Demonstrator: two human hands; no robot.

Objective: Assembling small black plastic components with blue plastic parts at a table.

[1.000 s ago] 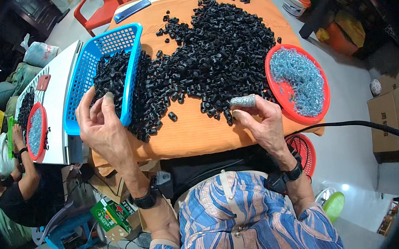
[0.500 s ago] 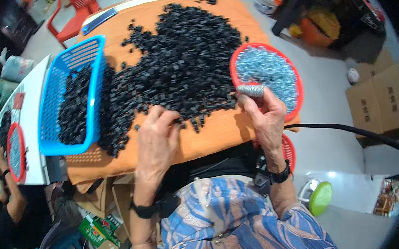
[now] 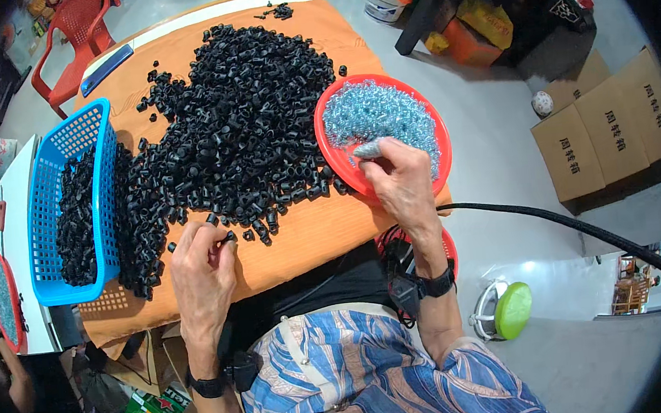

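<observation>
My left hand (image 3: 204, 272) is closed at the front edge of a big heap of small black plastic parts (image 3: 259, 110). A single black plastic part (image 3: 229, 237) sits between its thumb and fingertips. Over the near left side of a round red basket (image 3: 443, 167), my right hand (image 3: 403, 180) has thumb and index finger nearly together. Silvery wrapping (image 3: 369, 150) covers that index finger. Whatever the pinch may hold is too small to make out. Inside the basket lie many small shiny metal pieces (image 3: 385, 111).
A blue plastic basket (image 3: 107, 261) with more black parts stands left on the orange cloth (image 3: 302, 244). Beyond it, another person's arm (image 3: 5, 353) reaches toward a red basket (image 3: 18, 316) on a white table. A black cable (image 3: 552, 222) crosses at right, near cardboard boxes (image 3: 577, 153).
The whole view has shifted, so the table sits further left. My left hand has drawn back slightly from the heap with a black part. My right hand has moved further over the red basket.
</observation>
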